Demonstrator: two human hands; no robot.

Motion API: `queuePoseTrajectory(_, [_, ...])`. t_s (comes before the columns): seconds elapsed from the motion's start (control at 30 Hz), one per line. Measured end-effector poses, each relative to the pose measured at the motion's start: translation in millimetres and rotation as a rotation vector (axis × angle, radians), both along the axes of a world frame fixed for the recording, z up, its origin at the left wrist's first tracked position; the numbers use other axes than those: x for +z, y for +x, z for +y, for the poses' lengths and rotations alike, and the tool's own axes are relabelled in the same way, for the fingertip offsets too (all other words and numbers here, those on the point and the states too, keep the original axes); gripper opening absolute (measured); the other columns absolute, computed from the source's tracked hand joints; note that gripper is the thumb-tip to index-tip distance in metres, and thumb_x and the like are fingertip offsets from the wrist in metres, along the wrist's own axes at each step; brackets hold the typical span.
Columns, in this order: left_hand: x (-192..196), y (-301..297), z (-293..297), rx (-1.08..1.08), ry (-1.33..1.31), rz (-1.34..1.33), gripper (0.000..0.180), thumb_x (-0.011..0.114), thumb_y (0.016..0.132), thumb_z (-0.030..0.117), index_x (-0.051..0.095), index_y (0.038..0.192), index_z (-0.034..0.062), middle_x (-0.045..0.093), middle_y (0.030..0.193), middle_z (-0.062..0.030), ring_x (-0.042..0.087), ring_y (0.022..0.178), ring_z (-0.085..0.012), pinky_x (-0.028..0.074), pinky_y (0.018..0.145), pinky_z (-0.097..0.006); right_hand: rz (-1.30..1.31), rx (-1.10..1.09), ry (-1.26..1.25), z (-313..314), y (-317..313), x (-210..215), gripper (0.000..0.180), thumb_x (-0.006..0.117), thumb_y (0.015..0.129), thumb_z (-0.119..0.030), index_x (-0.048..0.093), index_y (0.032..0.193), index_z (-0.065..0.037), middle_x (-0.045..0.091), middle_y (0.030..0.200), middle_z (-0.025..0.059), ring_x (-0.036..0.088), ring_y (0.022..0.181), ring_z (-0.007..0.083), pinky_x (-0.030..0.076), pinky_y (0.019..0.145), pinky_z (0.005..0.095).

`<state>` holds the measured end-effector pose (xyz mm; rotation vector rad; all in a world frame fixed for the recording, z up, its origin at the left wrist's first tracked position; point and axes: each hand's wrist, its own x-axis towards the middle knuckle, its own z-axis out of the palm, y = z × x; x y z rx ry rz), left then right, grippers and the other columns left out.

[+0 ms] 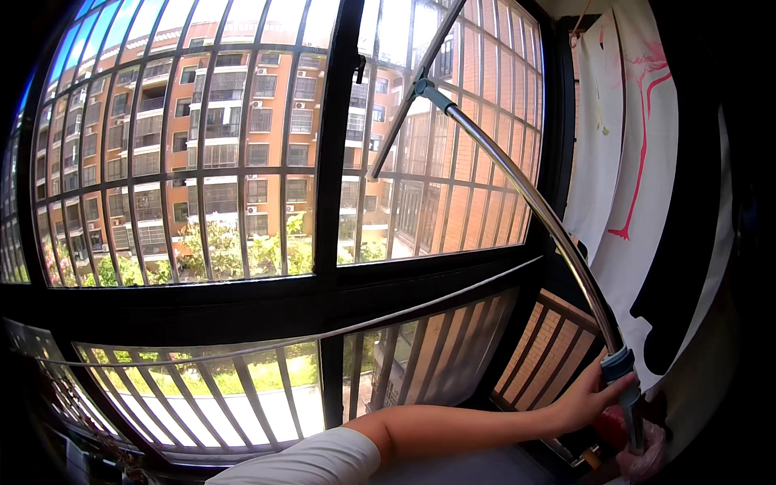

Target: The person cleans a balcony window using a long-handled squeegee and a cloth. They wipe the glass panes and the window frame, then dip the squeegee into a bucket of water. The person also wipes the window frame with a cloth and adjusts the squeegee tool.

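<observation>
1. The white cloth at the right carries a red drawing.
2. The left hand has its grip closed round the window wiper, just below the blue-grey collar.
3. The right hand, dim near the lower edge, is wrapped round the pole's bottom end.
4. The wiper's long head slants across the barred upper right window, beside the black frame.

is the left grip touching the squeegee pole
Touching: the head view shows the left grip against the squeegee pole at its blue-grey collar, thumb laid across, no gap between.
</observation>
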<state>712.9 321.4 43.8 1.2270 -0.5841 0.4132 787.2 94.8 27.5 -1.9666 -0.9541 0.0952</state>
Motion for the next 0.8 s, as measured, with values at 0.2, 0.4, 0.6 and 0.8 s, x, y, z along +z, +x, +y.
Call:
queuePoseTrajectory(0.2, [88, 86, 8, 0.195, -0.038, -0.061, 0.048, 0.055, 0.087, 0.035, 0.033, 0.118, 0.0058, 0.049, 0.111, -0.0106, 0.054, 0.103, -0.0197, 0.050, 0.086, -0.034, -0.637, 0.273, 0.372, 22, 180, 64, 0.049, 0.060, 0.074, -0.034, 0.049, 0.106, 0.002, 0.054, 0.070, 0.0067, 0.053, 0.058, 0.0183, 0.045, 0.057, 0.0300])
queuePoseTrajectory(0.4, [138, 128, 30, 0.397, -0.080, -0.141, 0.038, 0.050, 0.091, 0.030, 0.035, 0.115, 0.0037, 0.050, 0.105, -0.0112, 0.057, 0.095, -0.0191, 0.053, 0.081, -0.033, -0.289, 0.169, -0.040, 44, 183, 172, 0.032, 0.049, 0.074, -0.012, 0.048, 0.104, 0.001, 0.046, 0.056, 0.0033, 0.046, 0.040, 0.0115, 0.035, 0.034, 0.0235])
queuePoseTrajectory(0.6, [154, 81, 50, 0.779, 0.740, 0.186, 0.037, 0.052, 0.089, 0.036, 0.051, 0.098, 0.0001, 0.062, 0.077, -0.0097, 0.065, 0.067, -0.0182, 0.054, 0.062, -0.028, -0.220, 0.302, -0.142, 63, 198, 181, 0.032, 0.055, 0.080, -0.021, 0.051, 0.106, -0.002, 0.050, 0.053, 0.0034, 0.047, 0.041, 0.0124, 0.037, 0.038, 0.0238])
queuePoseTrajectory(0.8, [159, 77, -2, 0.934, 0.817, -0.348, 0.078, 0.052, 0.086, 0.042, 0.005, 0.140, 0.0095, 0.010, 0.143, -0.0253, 0.024, 0.128, -0.0407, 0.027, 0.105, -0.048, -0.179, 0.348, -0.288, 19, 349, 69, 0.039, 0.052, 0.087, -0.039, 0.050, 0.100, -0.002, 0.045, 0.050, 0.0012, 0.048, 0.044, 0.0127, 0.039, 0.040, 0.0241])
